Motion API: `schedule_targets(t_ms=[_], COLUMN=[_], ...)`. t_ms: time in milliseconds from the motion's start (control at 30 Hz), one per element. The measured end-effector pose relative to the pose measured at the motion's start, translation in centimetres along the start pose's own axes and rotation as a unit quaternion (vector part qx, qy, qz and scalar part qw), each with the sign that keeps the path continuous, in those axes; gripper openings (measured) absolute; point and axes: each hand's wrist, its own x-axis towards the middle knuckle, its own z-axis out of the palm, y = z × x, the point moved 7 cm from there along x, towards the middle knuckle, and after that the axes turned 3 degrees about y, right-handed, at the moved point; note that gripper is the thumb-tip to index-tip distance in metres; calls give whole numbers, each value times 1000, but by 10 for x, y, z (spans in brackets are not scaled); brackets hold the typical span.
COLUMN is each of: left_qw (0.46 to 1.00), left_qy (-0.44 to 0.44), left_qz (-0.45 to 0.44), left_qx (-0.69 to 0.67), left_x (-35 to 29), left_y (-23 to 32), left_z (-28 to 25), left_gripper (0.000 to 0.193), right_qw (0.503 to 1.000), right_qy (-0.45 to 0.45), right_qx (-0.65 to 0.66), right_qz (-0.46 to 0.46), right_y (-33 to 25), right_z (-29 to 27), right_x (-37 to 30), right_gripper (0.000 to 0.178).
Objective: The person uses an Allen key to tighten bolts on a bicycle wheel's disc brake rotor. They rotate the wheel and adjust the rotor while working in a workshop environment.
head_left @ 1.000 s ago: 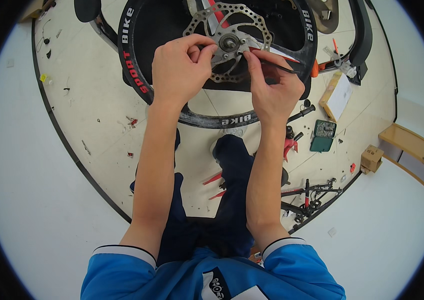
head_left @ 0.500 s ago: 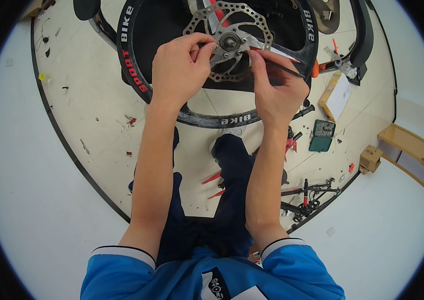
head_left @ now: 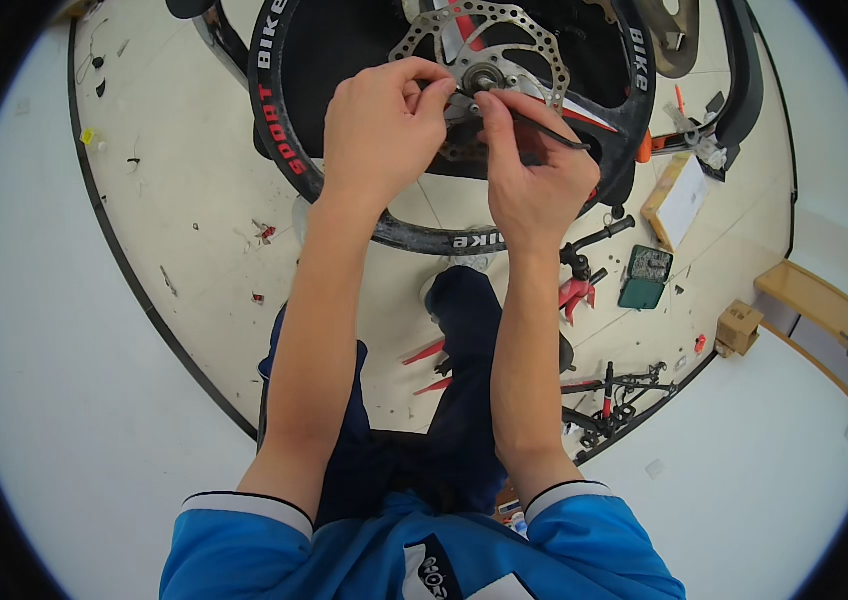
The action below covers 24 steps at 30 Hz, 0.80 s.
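Wheel (head_left: 409,238) lies rotor side up, over a dark support whose outline is mostly hidden. Rotor (head_left: 553,70) and hub (head_left: 484,77) sit mid-wheel, both hands over the hub's near side.

Left hand (head_left: 384,130): thumb and fingers drawn into a narrow pinch, just left of the hub. Cannot tell whether it grips anything. Right hand (head_left: 539,180): narrow grip, thumb against fingers, on a thin black rod (head_left: 554,134). Rod slants out past the fingers toward the wheel's right edge; its inner end is covered by the fingertips. Hands near each other, a small gap between, hub end just above it.

Wheel's near edge shows between the wrists; beyond it, a wide strip of floor (head_left: 159,190) runs to the left edge with only scattered scraps, leaving open room on that side. Right side tighter: handlebar (head_left: 609,232) just off the wheel's near right edge, green case (head_left: 641,293) lying open farther out, white sheet (head_left: 682,200) on a flat board above it. Along the floor's lower right edge: bike frame (head_left: 609,395). Carton (head_left: 739,328) stands farther up that edge.
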Motion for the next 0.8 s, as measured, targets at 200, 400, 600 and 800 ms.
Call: schedule_targets(t_ms=[200, 400, 600, 800], left_qw=[1000, 1000, 997, 987], left_qy=[-7, 10, 15, 49], left_qz=[-7, 15, 70, 151], left_qx=[-10, -15, -9, 14], left_x=[0, -1, -5, -9], left_y=[1, -1, -1, 2], left_z=[2, -1, 0, -2], left_gripper=[14, 13, 13, 18], right_qw=[999, 1000, 1000, 999], right_qy=[6, -6, 5, 15], right_qx=[19, 3, -1, 3], right_qz=[32, -5, 13, 38], right_y=[3, -2, 0, 1], right_z=[1, 7, 4, 3], right_x=[0, -1, -1, 1], right_gripper=[12, 11, 11, 10])
